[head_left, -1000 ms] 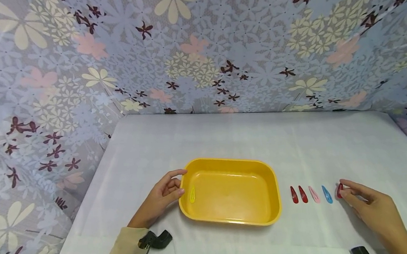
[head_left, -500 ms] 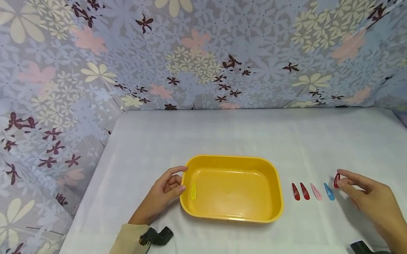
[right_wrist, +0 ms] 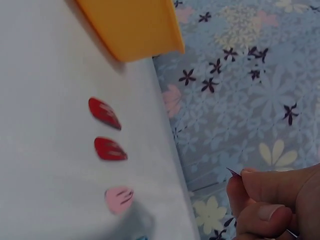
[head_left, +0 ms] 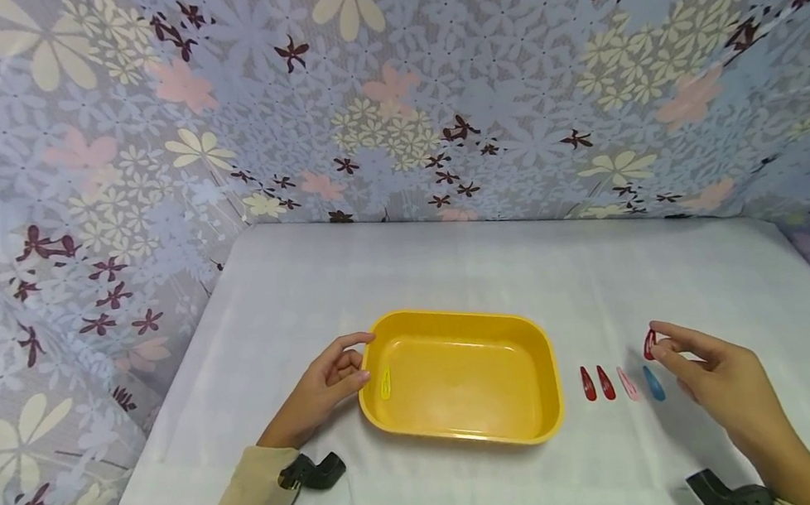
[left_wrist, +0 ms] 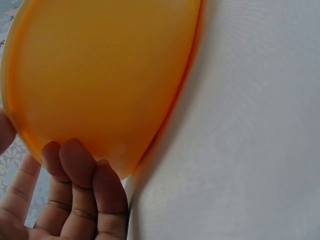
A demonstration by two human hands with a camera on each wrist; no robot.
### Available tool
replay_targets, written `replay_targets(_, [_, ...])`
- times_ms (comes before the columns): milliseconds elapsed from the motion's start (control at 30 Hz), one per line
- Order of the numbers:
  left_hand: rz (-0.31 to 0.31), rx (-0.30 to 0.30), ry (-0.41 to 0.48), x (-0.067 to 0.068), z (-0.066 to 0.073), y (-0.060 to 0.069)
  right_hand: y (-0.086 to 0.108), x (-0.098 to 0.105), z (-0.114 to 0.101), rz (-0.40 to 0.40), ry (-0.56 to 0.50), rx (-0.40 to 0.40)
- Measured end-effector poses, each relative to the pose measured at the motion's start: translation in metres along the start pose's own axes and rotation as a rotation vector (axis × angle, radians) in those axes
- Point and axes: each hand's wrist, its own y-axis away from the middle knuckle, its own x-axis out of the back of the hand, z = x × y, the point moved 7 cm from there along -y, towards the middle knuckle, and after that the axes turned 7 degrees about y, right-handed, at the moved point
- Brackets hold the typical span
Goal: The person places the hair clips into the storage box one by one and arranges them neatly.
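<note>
Between thumb and index finger, my right hand [head_left: 727, 378] pinches a dark red snap hair clip [head_left: 649, 344], raised above the white cloth. In the right wrist view only a thin tip of that clip shows past the fingertips. My left hand [head_left: 322, 391] holds the left end of a yellow plastic tray [head_left: 471, 438], index finger and thumb at the rim, the other fingers curled against the outer wall. Inside the tray's left end lies a yellow hair clip [head_left: 386, 383]. A row of clips lies right of the tray: two red clips [head_left: 606, 382], a pink clip [head_left: 627, 384], a blue clip [head_left: 654, 383].
White cloth [head_left: 451, 264] covers the table surface. Floral fabric [head_left: 387, 96] hangs upright behind it and along the sides. A black camera mount [head_left: 313, 471] sits at the left wrist, another camera mount [head_left: 728, 495] at the right.
My right hand has lifted the dark red clip from the right end of the row and carried it up and to the left. The left hand stays at the tray.
</note>
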Motion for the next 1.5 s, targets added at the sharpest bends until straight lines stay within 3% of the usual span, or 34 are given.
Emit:
replay_targets(267, [0.016,0.017,-0.022,0.001,-0.001,0.0,0.003,0.001,-0.013,0.003,-0.001,-0.028])
replay_targets(533, [0.03,0.029,-0.022,0.0,0.0,0.0,0.006,0.004,-0.029,-0.055,-0.098,0.004])
replay_targets(767, [0.02,0.021,-0.037,0.0,0.001,0.0,0.009,0.004,-0.037,-0.053,-0.133,0.017])
replay_targets(1033, [0.025,0.023,-0.043,0.0,0.0,0.0,0.011,0.0,-0.039,-0.032,-0.372,-0.01])
replay_targets(1500, [0.025,0.027,-0.052,0.0,0.0,0.0,0.014,-0.012,-0.044,-0.06,-0.486,0.034])
